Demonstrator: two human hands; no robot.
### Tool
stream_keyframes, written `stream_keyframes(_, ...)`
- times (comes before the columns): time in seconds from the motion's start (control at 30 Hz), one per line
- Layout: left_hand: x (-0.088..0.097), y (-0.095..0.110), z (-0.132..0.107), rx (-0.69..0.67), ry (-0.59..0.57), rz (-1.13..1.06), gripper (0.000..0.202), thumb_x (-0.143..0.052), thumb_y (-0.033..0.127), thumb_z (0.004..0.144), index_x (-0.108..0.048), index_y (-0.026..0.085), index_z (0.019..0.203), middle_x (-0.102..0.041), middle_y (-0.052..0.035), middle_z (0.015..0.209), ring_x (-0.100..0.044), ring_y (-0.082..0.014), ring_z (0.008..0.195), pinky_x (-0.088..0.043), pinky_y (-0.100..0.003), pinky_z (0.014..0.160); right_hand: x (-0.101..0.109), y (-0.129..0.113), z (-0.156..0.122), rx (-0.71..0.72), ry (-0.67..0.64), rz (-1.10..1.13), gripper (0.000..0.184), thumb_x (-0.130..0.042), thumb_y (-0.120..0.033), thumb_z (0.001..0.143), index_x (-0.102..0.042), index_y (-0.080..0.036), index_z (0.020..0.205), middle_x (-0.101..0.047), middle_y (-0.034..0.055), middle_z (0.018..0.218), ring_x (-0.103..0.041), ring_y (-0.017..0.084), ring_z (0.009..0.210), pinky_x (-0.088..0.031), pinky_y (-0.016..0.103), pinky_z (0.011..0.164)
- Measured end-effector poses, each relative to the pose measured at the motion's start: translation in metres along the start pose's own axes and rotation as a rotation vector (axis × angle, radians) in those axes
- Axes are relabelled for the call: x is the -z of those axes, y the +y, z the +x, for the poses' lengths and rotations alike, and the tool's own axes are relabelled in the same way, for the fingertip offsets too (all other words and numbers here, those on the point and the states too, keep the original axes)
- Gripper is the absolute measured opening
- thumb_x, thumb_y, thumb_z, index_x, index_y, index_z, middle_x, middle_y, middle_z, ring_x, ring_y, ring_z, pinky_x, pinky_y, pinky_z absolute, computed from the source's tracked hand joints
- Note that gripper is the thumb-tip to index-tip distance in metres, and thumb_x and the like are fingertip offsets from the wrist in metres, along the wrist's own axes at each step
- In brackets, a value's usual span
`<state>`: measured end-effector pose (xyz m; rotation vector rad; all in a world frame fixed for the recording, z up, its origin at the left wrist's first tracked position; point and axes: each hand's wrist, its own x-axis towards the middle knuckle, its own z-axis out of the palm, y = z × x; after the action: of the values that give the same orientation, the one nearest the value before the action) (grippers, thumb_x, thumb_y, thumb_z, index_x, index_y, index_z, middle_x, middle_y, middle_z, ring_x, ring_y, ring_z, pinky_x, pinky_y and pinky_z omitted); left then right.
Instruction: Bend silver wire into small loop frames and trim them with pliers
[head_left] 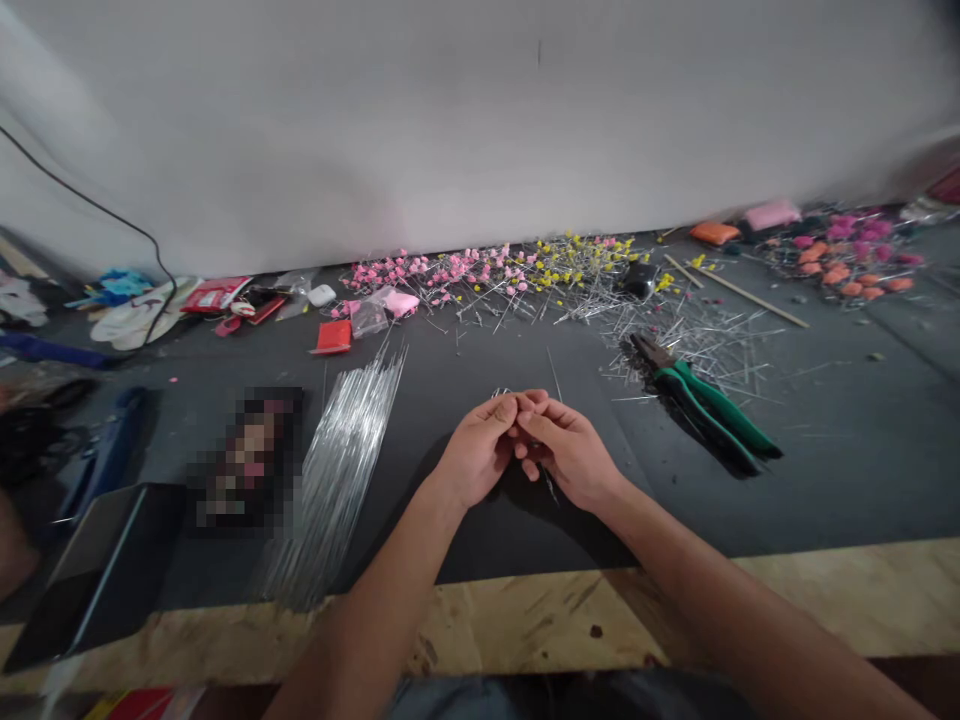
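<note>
My left hand and my right hand meet fingertip to fingertip above the dark table covering. Both are closed in a pinch on thin silvery wire. One straight end sticks up behind my right fingers, and a twisted-looking end hangs below that palm. Small wire loops show past my left fingertips; the part between the fingers is hidden. To the left lies a bundle of straight wires. Pliers with green handles rest to the right, beside a heap of short wire pieces.
Along the wall lie wires tipped with pink bits and yellow bits. Orange and magenta tipped pieces sit far right, near a wooden stick. A red packet, a phone-like dark device and a blue tool are leftward.
</note>
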<state>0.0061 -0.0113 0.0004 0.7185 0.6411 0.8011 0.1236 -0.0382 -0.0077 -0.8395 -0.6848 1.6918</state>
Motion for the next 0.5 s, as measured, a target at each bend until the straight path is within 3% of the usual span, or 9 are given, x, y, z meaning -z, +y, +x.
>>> stream_keyframes(0.5,-0.0011,0.0023,-0.0032,-0.008,0.030,-0.004,0.020,-0.062,0.033,0.074,-0.058,0.014,0.071,-0.056,0.0007,0.082,-0.043,-0.0006,0.041,-0.040,-0.016,0.036,0.0012,0.0058,-0.0002,0.031,-0.026,0.040,0.010,-0.064,-0.026,0.076,-0.063,-0.017,0.080,-0.061,-0.0020,0.064,-0.058,0.008,0.054,-0.050,0.021,0.049)
